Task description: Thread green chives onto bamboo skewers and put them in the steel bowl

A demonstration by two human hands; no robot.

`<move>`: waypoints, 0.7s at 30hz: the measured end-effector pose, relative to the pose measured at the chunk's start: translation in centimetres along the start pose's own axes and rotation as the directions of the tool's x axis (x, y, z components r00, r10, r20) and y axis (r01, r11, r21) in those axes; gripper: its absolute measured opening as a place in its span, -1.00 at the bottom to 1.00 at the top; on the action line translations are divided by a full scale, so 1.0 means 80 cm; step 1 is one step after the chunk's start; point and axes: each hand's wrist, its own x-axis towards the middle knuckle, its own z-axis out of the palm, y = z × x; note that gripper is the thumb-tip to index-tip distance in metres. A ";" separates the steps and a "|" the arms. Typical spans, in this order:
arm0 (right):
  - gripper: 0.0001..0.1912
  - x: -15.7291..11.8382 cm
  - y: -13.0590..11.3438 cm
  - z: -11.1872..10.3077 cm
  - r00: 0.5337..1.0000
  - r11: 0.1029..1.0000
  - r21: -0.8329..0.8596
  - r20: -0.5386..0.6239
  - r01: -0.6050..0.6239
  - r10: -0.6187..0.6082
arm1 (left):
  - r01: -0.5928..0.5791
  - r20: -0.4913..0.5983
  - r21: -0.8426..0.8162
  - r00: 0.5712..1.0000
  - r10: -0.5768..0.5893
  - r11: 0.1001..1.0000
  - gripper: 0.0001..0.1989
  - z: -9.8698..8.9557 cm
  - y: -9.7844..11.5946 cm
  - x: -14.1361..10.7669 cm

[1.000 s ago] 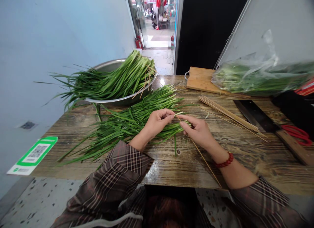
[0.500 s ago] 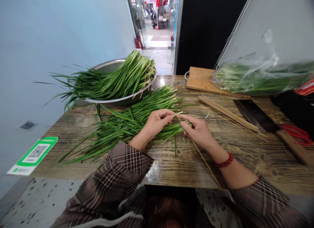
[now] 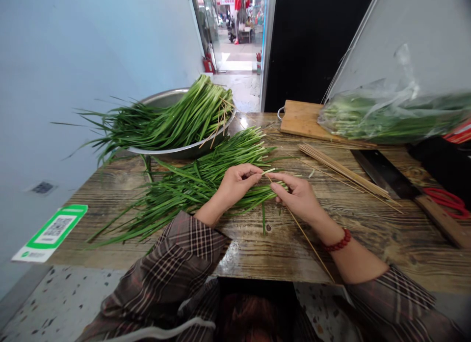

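Observation:
My left hand (image 3: 239, 183) pinches the pale end of a garlic chive stalk (image 3: 268, 171) between thumb and forefinger. Close to its right, my right hand (image 3: 296, 192) is shut on a thin bamboo skewer (image 3: 309, 241). The skewer's upper tip meets the stalk's pale end, and its long lower part slants down toward the table's front edge. Under and behind my left hand lies a loose heap of green chives (image 3: 191, 187), pale ends pointing right. Whether the tip has pierced the stalk is too small to tell.
A metal basin (image 3: 176, 148) piled with chives stands at the back left. To the right lie a bundle of skewers (image 3: 342, 170), a cleaver (image 3: 382, 172) and red-handled scissors (image 3: 447, 202). Behind them are a cutting board (image 3: 300, 117) and a plastic bag of greens (image 3: 390, 116).

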 end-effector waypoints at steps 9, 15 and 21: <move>-0.67 0.000 -0.001 0.000 0.999 0.999 0.025 0.013 -0.045 0.045 | -0.056 0.024 0.040 0.998 0.055 0.998 -0.86 0.001 -0.004 0.000; -0.43 -0.001 -0.003 -0.003 0.998 0.999 0.041 0.056 -0.017 0.015 | -0.054 0.045 0.045 0.998 0.052 0.997 -0.85 0.000 -0.005 0.000; -0.59 -0.001 0.000 -0.002 0.998 0.999 0.033 0.057 -0.022 0.020 | -0.083 0.083 0.074 0.994 0.076 0.994 -0.87 0.003 -0.006 -0.001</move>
